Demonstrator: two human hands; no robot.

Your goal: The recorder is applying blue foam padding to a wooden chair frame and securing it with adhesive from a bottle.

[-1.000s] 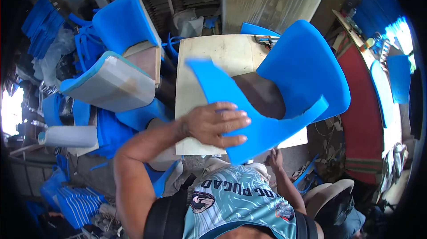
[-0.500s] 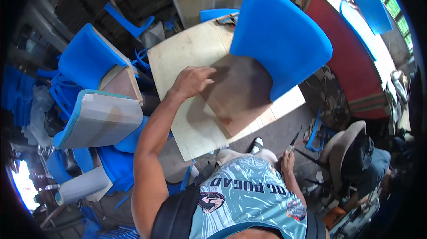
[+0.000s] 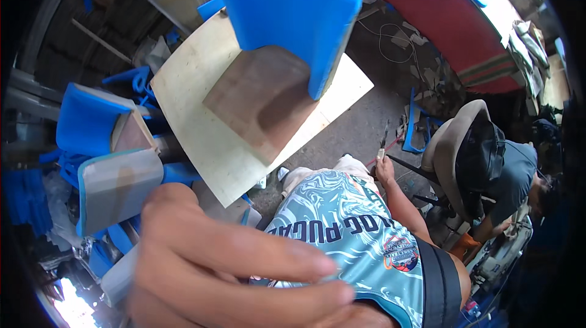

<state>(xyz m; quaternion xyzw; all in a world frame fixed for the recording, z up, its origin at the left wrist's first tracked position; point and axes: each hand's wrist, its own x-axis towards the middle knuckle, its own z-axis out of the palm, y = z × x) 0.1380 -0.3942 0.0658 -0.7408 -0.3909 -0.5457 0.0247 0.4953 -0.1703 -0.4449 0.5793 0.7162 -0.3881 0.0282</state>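
My left hand [image 3: 226,261] is raised close to the camera, large and partly blurred, over my shirt front. Its fingers reach out to the right, a little apart, and nothing shows in them. Low at my right side, my right hand [image 3: 384,170] is closed round the pale handle of a knife-like tool [image 3: 383,152], its thin dark blade pointing up. In front of me a blue curved chair back [image 3: 293,7] stands upright on a brown wooden seat panel [image 3: 253,105]. Both rest on a light plywood tabletop [image 3: 186,78]; neither hand touches them.
Another blue chair shell [image 3: 91,122] and a grey padded panel [image 3: 122,184] with blue edging are on the left. A beige chair [image 3: 448,139] stands at right, near a person in a dark shirt [image 3: 516,175]. A red-fronted bench [image 3: 427,17] runs along the far right.
My left hand has left the seat panel and come up close to the camera. The view has shifted, so the table appears farther left. My right hand keeps hold of the knife-like tool.
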